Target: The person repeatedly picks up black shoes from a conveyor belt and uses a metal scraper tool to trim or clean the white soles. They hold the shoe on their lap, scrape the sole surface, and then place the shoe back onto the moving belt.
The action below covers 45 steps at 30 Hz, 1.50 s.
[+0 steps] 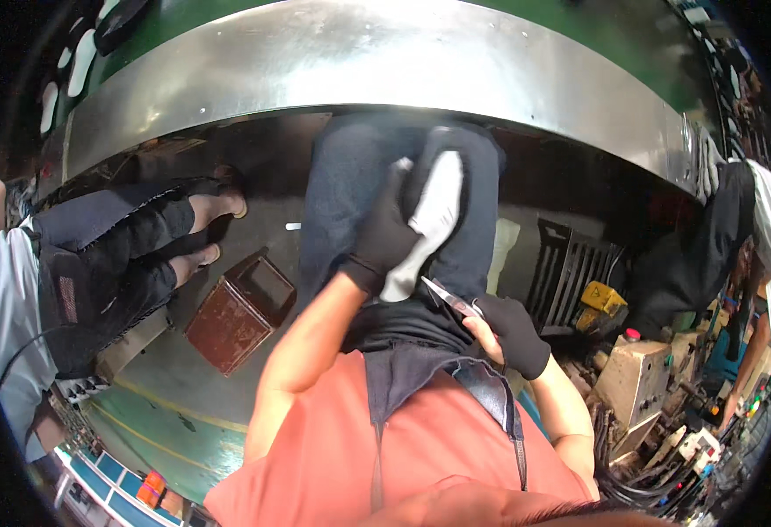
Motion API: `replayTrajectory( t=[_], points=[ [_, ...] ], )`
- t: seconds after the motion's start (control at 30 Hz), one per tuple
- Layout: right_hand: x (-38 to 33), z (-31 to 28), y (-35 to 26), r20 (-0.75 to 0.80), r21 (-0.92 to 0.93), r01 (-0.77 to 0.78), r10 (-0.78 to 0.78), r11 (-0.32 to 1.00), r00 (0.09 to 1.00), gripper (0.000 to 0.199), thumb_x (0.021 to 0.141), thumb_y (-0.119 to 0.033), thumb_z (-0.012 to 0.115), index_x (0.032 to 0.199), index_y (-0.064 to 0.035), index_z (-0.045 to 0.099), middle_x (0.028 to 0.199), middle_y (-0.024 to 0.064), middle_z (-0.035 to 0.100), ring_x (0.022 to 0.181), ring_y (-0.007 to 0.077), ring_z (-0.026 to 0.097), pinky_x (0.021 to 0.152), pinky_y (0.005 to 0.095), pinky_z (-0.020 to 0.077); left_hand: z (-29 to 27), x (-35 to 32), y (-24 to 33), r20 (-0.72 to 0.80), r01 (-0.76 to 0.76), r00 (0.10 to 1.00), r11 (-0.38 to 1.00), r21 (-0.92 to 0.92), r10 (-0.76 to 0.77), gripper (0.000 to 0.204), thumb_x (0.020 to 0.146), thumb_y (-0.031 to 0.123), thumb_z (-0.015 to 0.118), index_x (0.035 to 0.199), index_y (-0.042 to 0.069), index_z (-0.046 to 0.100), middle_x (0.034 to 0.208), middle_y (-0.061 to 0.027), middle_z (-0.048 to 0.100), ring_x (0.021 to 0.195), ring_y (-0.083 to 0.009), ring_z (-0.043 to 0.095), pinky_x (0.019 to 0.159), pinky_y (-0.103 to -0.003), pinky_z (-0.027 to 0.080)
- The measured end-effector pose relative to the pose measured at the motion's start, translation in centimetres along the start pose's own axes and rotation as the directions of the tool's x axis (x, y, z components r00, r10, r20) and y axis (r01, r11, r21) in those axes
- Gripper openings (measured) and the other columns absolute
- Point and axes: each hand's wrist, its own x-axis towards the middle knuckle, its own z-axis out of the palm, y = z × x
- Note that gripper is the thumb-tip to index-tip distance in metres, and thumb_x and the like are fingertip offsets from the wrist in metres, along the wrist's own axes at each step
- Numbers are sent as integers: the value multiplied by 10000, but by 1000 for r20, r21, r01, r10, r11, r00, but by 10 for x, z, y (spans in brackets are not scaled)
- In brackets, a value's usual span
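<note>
Below a curved steel table (385,61), the left hand (383,233) is clamped on a white shoe sole (427,227) over the lap. Just beside that sole, the right hand (513,332) grips small metal scissors (452,299); how much trimming remains cannot be told.

my left hand (385,233): gloved, fingers curled in a grip | my right hand (513,329): gloved, apparently pinching | forearms bare, elbows bent
</note>
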Motion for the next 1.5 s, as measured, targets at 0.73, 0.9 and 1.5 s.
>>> replayTrajectory(
  t=[0.73,0.9,1.5],
  points=[
    [102,-29,88,304,-573,388,-252,722,919,458,934,-460,501,783,-41,610,656,182,619,615,375,634,585,452,511,45,-63,-81,-33,160,981,900,-405,-189,800,939,314,546,1471,-70,89,1521,-273,183,1408,-397,232,1146,-430,213],
    [105,-55,62,649,-131,-223,253,966,718,404,941,-406,518,850,-29,634,776,165,653,678,337,646,602,418,496,48,-44,-80,-60,24,998,994,-109,-31,826,901,247,581,1463,-87,76,1505,-299,192,1404,-415,226,1145,-427,208],
    [56,0,42,151,-216,-116,150,970,977,341,945,-352,553,850,-27,600,748,73,601,747,226,597,652,388,475,-10,6,0,358,507,852,429,-748,-383,558,1047,429,221,1323,15,471,1187,-103,594,1045,-166,561,918,-286,445]
  ],
)
